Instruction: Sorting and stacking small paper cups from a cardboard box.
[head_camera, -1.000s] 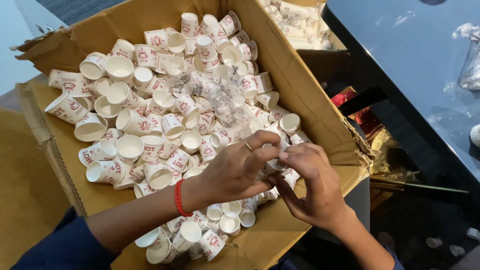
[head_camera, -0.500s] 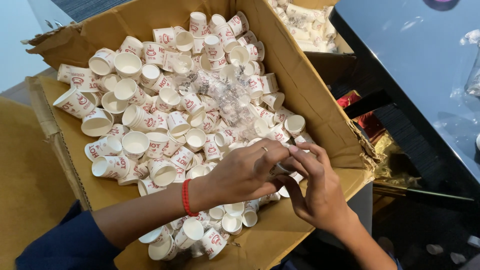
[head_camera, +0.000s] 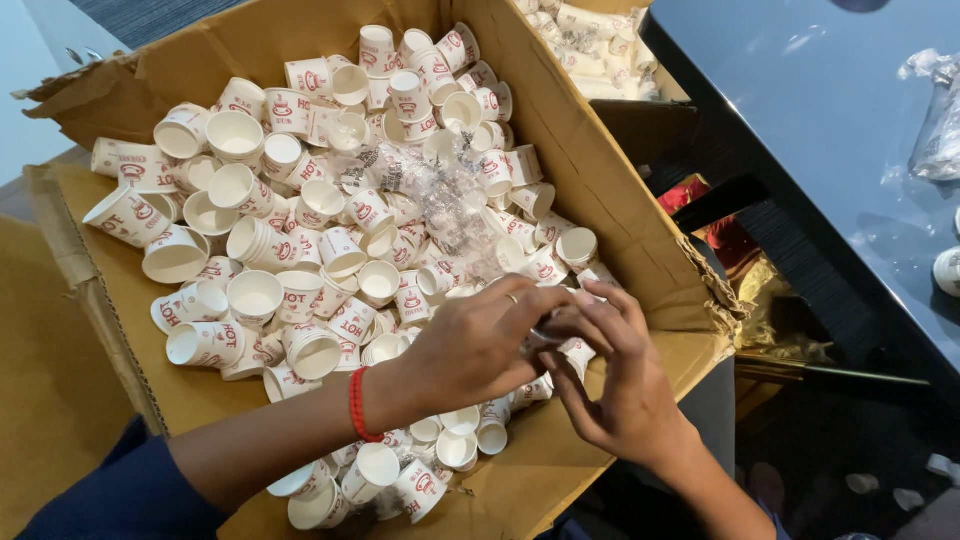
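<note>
While both hands meet over the near right corner of a large cardboard box, the left hand curls its fingers closed around a small paper cup, and the right hand pinches the same cup with bent fingers. Loose white paper cups with red print fill the box in a jumble. A red bracelet circles the left wrist. Clear plastic wrap lies among the cups. To the right is a dark glossy table.
</note>
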